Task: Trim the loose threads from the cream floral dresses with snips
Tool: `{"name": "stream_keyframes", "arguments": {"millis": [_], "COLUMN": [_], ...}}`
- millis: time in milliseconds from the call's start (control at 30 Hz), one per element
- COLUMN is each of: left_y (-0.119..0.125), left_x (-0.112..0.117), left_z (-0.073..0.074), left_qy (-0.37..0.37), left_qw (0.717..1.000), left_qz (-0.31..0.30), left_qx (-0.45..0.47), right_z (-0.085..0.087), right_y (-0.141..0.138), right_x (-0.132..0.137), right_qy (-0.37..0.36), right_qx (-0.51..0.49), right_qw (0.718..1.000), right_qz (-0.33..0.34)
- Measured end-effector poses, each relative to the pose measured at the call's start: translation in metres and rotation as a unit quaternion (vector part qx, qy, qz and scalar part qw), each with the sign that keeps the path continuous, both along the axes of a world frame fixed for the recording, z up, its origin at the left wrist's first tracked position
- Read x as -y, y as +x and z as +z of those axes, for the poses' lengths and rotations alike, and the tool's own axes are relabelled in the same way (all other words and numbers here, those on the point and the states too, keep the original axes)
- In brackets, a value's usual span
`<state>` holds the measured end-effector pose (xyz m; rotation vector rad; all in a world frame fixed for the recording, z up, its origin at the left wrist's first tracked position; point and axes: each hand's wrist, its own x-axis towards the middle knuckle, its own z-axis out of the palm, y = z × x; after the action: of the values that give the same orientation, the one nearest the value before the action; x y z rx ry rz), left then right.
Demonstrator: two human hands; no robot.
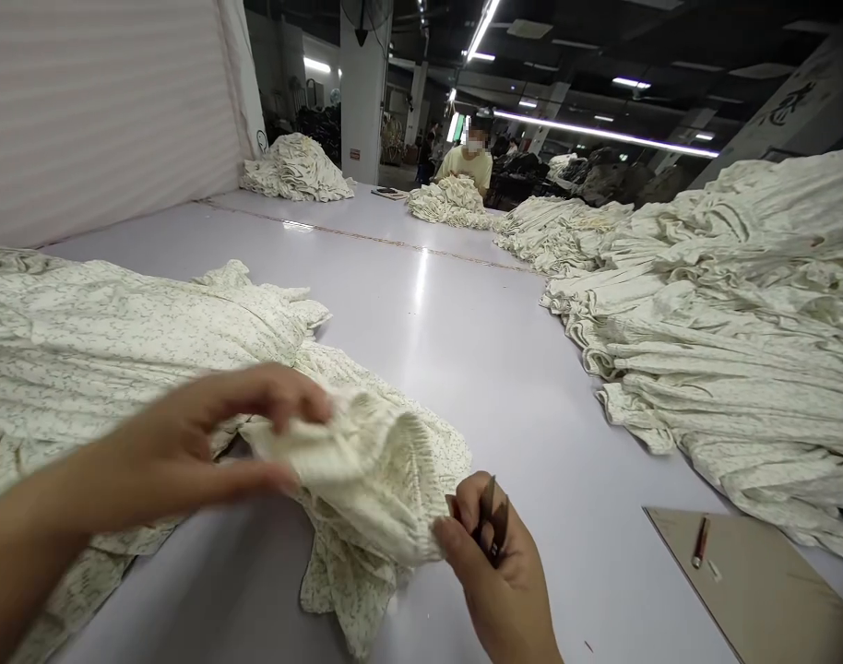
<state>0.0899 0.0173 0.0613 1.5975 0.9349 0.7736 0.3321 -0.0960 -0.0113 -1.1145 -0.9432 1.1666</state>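
A cream floral garment [137, 341] lies spread over the left of the pale table [463, 350]. Its gathered, elastic edge [373, 470] is lifted off the table between my hands. My left hand [186, 447] pinches that bunched fabric between thumb and fingers. My right hand [494, 563] is closed, touching the same fabric with its fingertips, and holds small dark thread snips [492, 524] whose blades point up.
A large heap of the same cream garments [726, 332] fills the right side. A brown board [760, 590] with a red pen [700, 541] lies at the near right. Further piles [297, 168] sit at the far end, where another person [469, 161] works.
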Motion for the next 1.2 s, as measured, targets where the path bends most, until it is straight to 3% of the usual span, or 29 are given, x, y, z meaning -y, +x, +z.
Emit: {"name": "stream_keyframes", "arguments": {"millis": [33, 67, 100, 167, 267, 367, 533, 633, 733, 833, 1000, 1100, 1200], "left_y": [0.016, 0.032, 0.044, 0.060, 0.060, 0.049, 0.042, 0.042, 0.043, 0.044, 0.048, 0.040, 0.009], "left_x": [0.010, 0.017, 0.022, 0.021, 0.009, 0.001, 0.006, 0.008, 0.009, 0.013, 0.024, 0.022, -0.001], "left_z": [-0.007, -0.016, -0.026, -0.045, -0.061, -0.061, -0.056, -0.057, -0.055, -0.053, -0.053, -0.054, -0.050], "left_qy": [0.041, 0.026, 0.010, -0.023, -0.092, -0.156, -0.207, -0.223, -0.219, -0.173, -0.037, 0.003, 0.026], "left_qw": [0.993, 0.978, 0.970, 0.969, 0.976, 0.978, 0.976, 0.973, 0.972, 0.980, 0.989, 0.987, 0.986], "left_qz": [-0.084, -0.161, -0.184, -0.195, -0.163, -0.114, -0.048, -0.046, -0.076, -0.096, -0.114, -0.121, -0.026], "left_qx": [-0.066, -0.133, -0.156, -0.152, -0.108, -0.081, -0.055, -0.045, -0.033, -0.036, -0.088, -0.110, -0.164], "right_z": [0.005, 0.007, 0.008, 0.004, -0.008, -0.018, -0.024, -0.025, -0.024, -0.026, -0.031, -0.030, -0.029], "right_y": [-0.007, -0.014, -0.018, -0.020, -0.012, -0.008, -0.019, -0.023, -0.026, -0.029, -0.034, -0.034, -0.029], "right_x": [-0.002, -0.004, -0.006, -0.012, -0.015, -0.011, -0.001, -0.001, -0.001, -0.001, -0.002, -0.001, 0.005], "right_qy": [0.011, 0.020, 0.026, 0.025, -0.014, -0.054, -0.069, -0.039, -0.003, 0.023, 0.061, 0.064, 0.042], "right_qx": [-0.034, -0.051, -0.051, -0.028, 0.005, 0.032, 0.076, 0.149, 0.291, 0.404, 0.487, 0.483, 0.437], "right_qw": [0.999, 0.998, 0.998, 0.999, 1.000, 0.998, 0.992, 0.985, 0.955, 0.913, 0.871, 0.873, 0.898], "right_qz": [0.015, 0.025, 0.030, 0.023, -0.019, -0.026, 0.073, 0.081, 0.065, 0.049, 0.021, 0.030, 0.035]}}
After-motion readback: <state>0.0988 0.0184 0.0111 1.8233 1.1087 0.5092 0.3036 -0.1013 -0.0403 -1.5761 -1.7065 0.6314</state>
